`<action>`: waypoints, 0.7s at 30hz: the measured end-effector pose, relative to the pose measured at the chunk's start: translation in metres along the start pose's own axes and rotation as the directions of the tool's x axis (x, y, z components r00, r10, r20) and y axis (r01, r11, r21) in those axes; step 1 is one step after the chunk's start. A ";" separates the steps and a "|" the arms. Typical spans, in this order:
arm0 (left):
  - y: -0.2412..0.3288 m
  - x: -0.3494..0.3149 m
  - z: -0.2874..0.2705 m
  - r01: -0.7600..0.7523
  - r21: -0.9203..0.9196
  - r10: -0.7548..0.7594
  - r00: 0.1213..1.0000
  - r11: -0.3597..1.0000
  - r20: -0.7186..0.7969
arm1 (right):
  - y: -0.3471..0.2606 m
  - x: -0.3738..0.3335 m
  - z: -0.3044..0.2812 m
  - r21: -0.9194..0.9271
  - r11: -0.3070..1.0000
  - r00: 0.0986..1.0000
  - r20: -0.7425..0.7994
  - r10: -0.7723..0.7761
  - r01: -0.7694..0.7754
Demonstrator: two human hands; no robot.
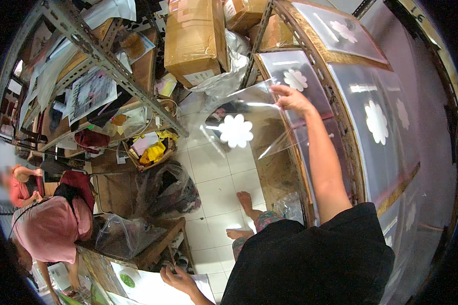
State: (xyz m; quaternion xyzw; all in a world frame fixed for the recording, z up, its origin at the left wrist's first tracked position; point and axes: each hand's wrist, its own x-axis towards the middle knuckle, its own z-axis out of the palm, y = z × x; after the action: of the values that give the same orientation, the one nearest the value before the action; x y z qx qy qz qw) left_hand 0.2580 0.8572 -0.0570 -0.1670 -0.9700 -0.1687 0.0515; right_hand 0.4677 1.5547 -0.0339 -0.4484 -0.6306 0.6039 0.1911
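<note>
My right hand is stretched out to the shelf side and pinches the edge of a clear plastic sheet. A solid white flower shape shows on that sheet, which hangs tilted over the floor, slightly curled. Low in the view, my left hand lies at the edge of a white sheet on a table, fingers apart and holding nothing I can see. A round green design is on the table near that white sheet.
On the right, a metal-framed rack holds similar clear sheets with white flowers. Cardboard boxes stand at the back. Cluttered shelves line the left, above a box of yellow material. A person in pink bends nearby; another sits behind.
</note>
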 end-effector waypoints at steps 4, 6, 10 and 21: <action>-0.008 -0.012 0.014 0.031 0.169 -0.033 0.999 0.985 0.010 | 0.033 0.015 -0.055 0.148 0.989 0.961 -0.270 0.062 -0.022; 0.002 -0.013 0.020 -0.040 0.338 0.022 0.998 0.940 0.057 | 0.057 0.018 -0.073 0.330 0.940 0.906 -0.418 0.067 0.082; -0.014 -0.019 0.031 0.023 0.333 -0.038 0.998 0.943 0.040 | 0.082 0.004 -0.079 0.558 0.800 0.749 -0.622 0.228 0.220; 0.001 -0.013 0.028 -0.027 0.356 0.002 0.998 0.934 0.068 | 0.159 -0.008 -0.077 0.564 0.739 0.442 -0.805 0.395 0.369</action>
State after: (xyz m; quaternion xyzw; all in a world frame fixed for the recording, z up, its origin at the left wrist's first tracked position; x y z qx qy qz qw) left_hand 0.2692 0.8638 -0.0850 -0.1676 -0.9845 0.0162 0.0497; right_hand 0.5857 1.5729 -0.1642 -0.5998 -0.1617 0.4568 0.6368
